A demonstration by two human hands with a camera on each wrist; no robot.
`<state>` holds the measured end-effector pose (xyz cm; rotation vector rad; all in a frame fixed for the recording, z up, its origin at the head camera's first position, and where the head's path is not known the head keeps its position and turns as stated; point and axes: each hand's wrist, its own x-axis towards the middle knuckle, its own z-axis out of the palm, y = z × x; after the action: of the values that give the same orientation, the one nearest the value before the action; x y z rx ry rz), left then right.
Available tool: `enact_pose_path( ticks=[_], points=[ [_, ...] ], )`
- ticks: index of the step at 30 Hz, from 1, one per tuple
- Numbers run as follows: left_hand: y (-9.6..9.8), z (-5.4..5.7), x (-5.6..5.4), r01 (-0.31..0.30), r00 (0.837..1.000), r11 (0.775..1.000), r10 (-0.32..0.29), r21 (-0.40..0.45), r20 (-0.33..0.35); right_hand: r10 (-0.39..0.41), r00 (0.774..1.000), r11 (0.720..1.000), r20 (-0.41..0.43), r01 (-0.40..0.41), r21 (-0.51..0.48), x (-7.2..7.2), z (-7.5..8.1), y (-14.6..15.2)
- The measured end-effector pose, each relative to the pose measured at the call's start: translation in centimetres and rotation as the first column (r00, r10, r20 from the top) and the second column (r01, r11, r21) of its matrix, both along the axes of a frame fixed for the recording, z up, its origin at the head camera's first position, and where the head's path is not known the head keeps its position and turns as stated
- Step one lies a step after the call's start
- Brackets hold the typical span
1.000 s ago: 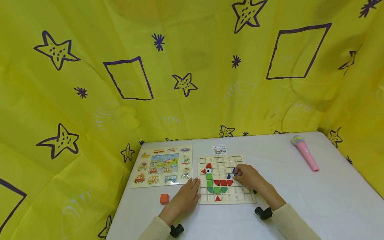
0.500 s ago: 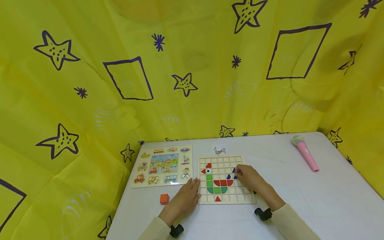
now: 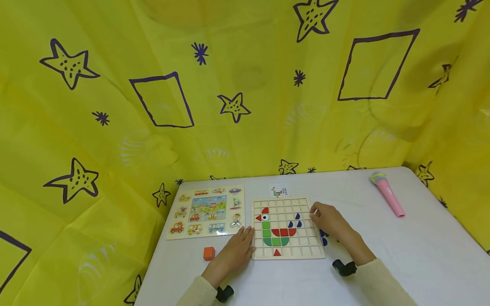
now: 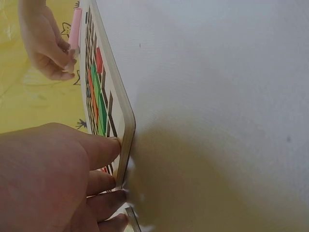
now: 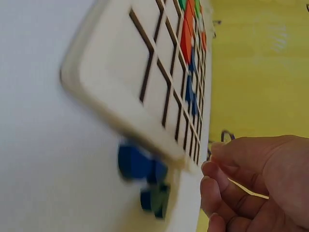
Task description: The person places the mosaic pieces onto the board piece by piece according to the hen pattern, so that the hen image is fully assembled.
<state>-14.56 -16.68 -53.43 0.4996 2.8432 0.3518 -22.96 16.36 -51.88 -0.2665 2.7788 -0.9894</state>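
A wooden grid board carries a bird shape made of red, green, white and blue pieces. On its right part sit three blue pieces; a red triangle lies at the near edge. My left hand rests along the board's left edge, its thumb touching the rim. Just off the board's right edge is my right hand, fingers loosely bent and nothing visible between thumb and fingertips. Below it, loose blue pieces and a green one lie beside the board.
A picture card lies behind the board. To the left is a vehicle puzzle board, with an orange cube in front of it. A pink microphone lies at the far right. Yellow curtain borders the table.
My right hand has drawn back from the blue pieces to the right, past the board's edge. Loose blue pieces beside the board now show. The left hand stays put.
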Motion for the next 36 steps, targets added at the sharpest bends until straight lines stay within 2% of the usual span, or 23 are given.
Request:
enact_pose_path(
  ticks=[7, 13, 18, 27, 32, 36],
  points=[
    [-0.1, 0.1, 0.0, 0.002, 1.000, 1.000, -0.002, 0.006, 0.004, -0.003, 0.999, 0.999, 0.034, 0.002, 0.035, -0.1, 0.8, 3.3],
    [-0.1, 0.1, 0.0, 0.000, 1.000, 1.000, 0.000, 0.005, 0.009, 0.099, 0.989, 0.993, 0.109, -0.105, 0.052, 0.0, -0.1, 4.7],
    [0.0, 0.0, -0.1, -0.009, 1.000, 1.000, 0.009, 0.009, 0.019, 0.154, 0.984, 0.988, 0.087, -0.154, -0.006, 0.2, -0.9, 5.2],
    [-0.1, 0.0, -0.1, -0.010, 1.000, 1.000, 0.009, 0.009, 0.024, 0.111, 0.994, 0.994, -0.006, -0.111, 0.003, 0.2, -0.9, 5.5],
    [-0.1, -0.1, -0.1, -0.011, 1.000, 1.000, 0.011, 0.014, 0.027, 0.045, 0.999, 0.999, 0.007, -0.045, 0.002, 0.3, -1.3, 5.4],
    [0.0, -0.1, -0.1, -0.011, 1.000, 1.000, 0.011, 0.011, 0.026, 0.048, 0.999, 0.999, 0.003, -0.048, -0.007, 0.3, -1.5, 5.4]
  ],
)
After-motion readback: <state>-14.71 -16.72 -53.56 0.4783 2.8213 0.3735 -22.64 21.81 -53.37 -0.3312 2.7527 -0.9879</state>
